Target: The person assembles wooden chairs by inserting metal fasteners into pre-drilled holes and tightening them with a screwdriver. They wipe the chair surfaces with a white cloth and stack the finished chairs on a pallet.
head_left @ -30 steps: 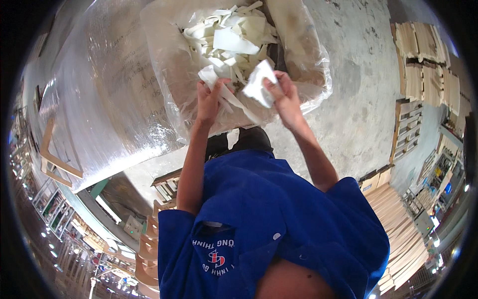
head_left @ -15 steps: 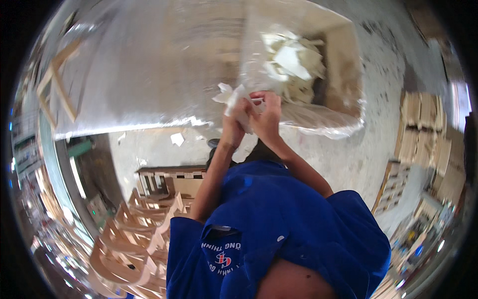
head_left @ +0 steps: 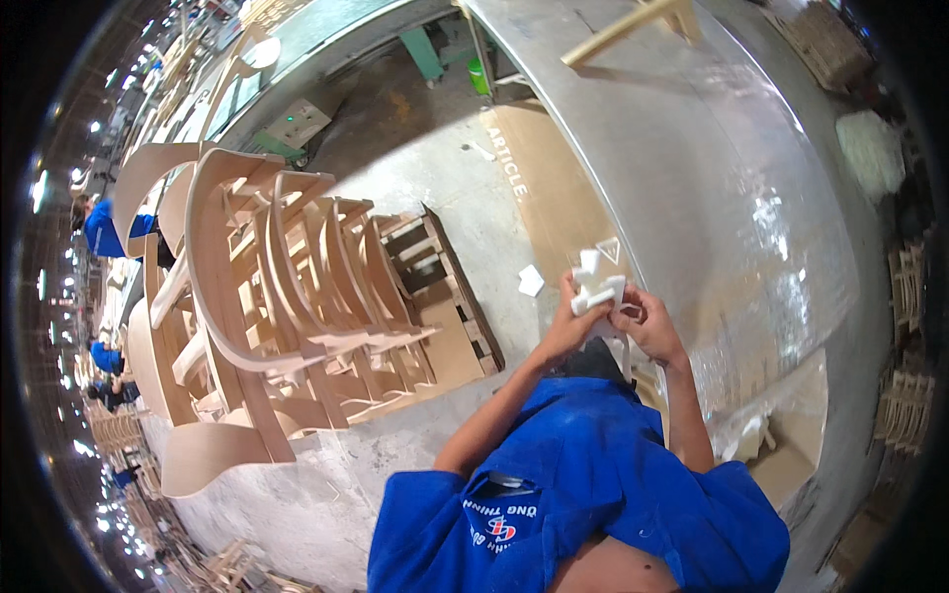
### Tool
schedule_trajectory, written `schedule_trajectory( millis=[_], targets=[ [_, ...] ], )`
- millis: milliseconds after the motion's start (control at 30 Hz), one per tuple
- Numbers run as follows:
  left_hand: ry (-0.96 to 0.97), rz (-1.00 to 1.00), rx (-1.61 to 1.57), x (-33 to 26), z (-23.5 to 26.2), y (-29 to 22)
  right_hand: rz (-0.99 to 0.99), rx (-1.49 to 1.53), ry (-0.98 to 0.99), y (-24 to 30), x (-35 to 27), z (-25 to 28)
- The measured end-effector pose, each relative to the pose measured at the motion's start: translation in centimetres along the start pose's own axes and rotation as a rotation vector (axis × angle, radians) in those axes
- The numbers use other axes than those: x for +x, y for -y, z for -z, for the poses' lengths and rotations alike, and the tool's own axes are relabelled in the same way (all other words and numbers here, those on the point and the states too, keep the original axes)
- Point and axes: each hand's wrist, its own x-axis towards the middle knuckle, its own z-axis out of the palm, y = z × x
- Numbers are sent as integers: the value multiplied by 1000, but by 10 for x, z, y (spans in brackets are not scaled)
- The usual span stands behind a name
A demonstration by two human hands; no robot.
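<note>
In front of my body, both hands are on a bunch of crumpled, folded white sheet; the frames do not show whether it is paper or thin foam. My left hand is closed around its near left side, with the thumb along a fold. Close beside it, my right hand pinches the right edge between bent fingers. A separate white scrap lies on the floor, left of my hands. The long table covered with clear plastic film stands at the right, its edge near my right hand.
Several stacked curved wooden chair frames stand at left beside a pallet. Flattened cardboard lies along the table's foot. A wooden frame piece rests at the table's far end; an open box with scraps is at right.
My view has swung left, so the chair frames fill more of it and the scrap box has shifted to the lower right. Both hands still hold the white sheet, now more tightly folded.
</note>
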Motion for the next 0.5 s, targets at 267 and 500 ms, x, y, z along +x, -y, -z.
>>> schedule_trajectory(
  millis=[267,500],
  targets=[
    [-344,0,98,109,113,-47,-79,-4,131,14,185,-41],
    [-441,93,388,263,221,-163,-65,101,312,52,419,-65]
  ],
)
